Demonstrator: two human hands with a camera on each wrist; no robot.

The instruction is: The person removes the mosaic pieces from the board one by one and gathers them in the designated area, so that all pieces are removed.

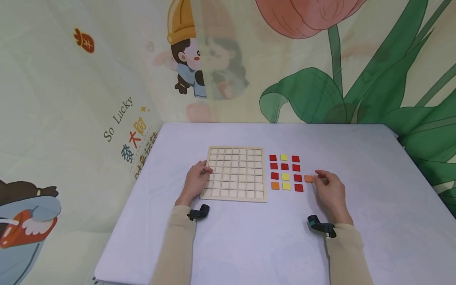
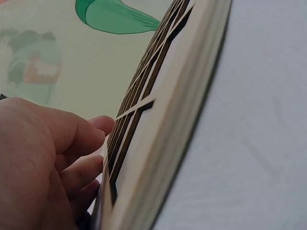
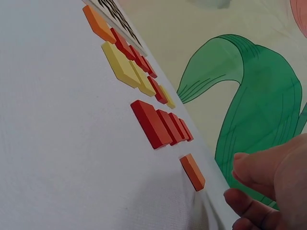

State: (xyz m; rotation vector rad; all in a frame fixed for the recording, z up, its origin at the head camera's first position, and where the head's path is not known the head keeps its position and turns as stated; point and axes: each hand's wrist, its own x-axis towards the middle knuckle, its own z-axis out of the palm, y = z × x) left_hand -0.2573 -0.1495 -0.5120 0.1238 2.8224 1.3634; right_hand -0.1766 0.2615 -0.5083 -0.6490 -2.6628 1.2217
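My left hand (image 1: 195, 180) lies at the left edge of a wooden grid board (image 1: 234, 172); its bent fingers hold the board's rim in the left wrist view. The board's square cells hold no tiles. My right hand (image 1: 331, 194) is beside a lone orange tile (image 1: 308, 179), thumb and fingers a little apart. In the right wrist view a gap shows between those fingertips (image 3: 240, 178) and the orange tile (image 3: 193, 172), which lies on the table. Between board and right hand, three columns of small square tiles include red (image 1: 297, 178), yellow (image 1: 285, 177) and another orange tile (image 1: 275, 185).
A white cloth covers the table (image 1: 256, 241). Behind it hangs a printed backdrop (image 1: 228, 111) with a large flower and cartoon figures. Each wrist wears a black camera; the left camera (image 1: 199, 212) and right camera (image 1: 320, 226) sit just above the cloth.
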